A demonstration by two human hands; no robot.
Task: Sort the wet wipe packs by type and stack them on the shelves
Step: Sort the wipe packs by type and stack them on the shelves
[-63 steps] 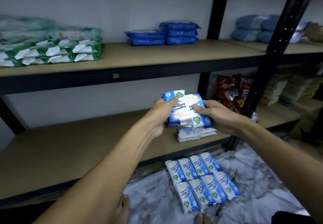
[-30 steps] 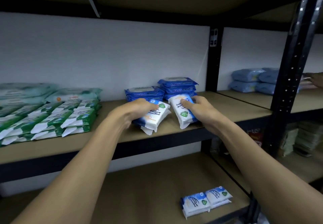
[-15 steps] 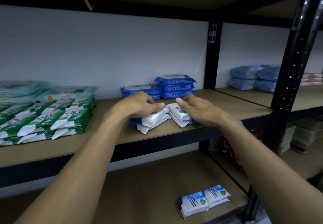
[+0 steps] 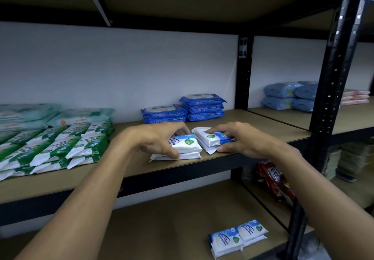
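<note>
L grip [image 4: 159,138] pinches left stack [image 4: 187,147], R grip [image 4: 241,140] right stack [image 4: 209,139]; blue pks [image 4: 203,108] just behind.

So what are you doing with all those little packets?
A person is sorting wet wipes. Their left hand grips the left stack of white-and-blue packs, and their right hand holds the right stack beside it. Both stacks rest on the middle shelf, in front of the dark blue packs. Green packs lie further left, and spare packs of the white-and-blue kind sit on the lower shelf.
</note>
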